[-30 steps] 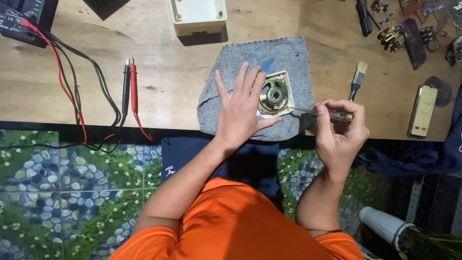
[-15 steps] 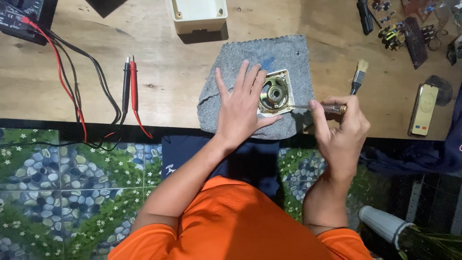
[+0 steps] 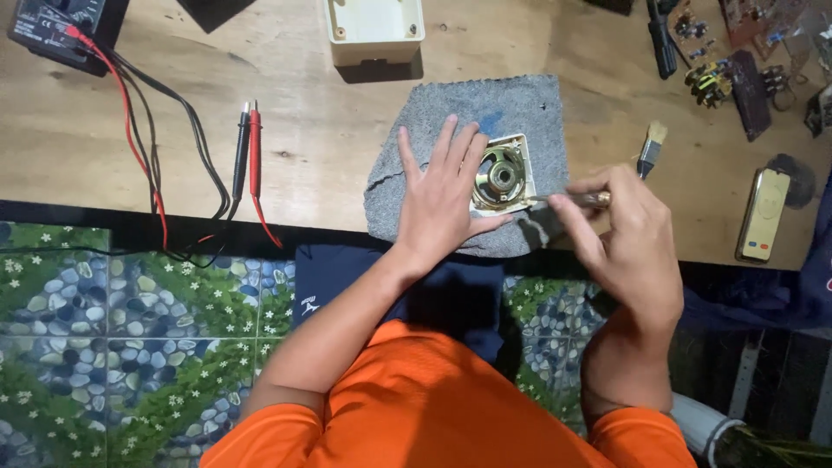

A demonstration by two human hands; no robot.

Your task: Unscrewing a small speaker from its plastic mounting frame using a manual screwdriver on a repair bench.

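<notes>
A small round speaker in a cream square frame (image 3: 503, 173) lies on a grey felt cloth (image 3: 520, 104) near the wooden table's front edge. My left hand (image 3: 438, 199) lies flat with fingers spread on the cloth, pressing against the frame's left side. My right hand (image 3: 628, 234) grips a thin screwdriver (image 3: 568, 199) whose metal tip touches the frame's lower right corner.
A cream plastic box (image 3: 374, 30) stands behind the cloth. Red and black probes (image 3: 247, 147) with leads run to a black meter (image 3: 61, 26) at far left. A small brush (image 3: 650, 147), a gold device (image 3: 763, 215) and circuit boards (image 3: 745, 78) lie at right.
My right hand has shifted left and turned with the screwdriver, bringing its tip against the speaker frame. The left hand has stayed flat on the cloth.
</notes>
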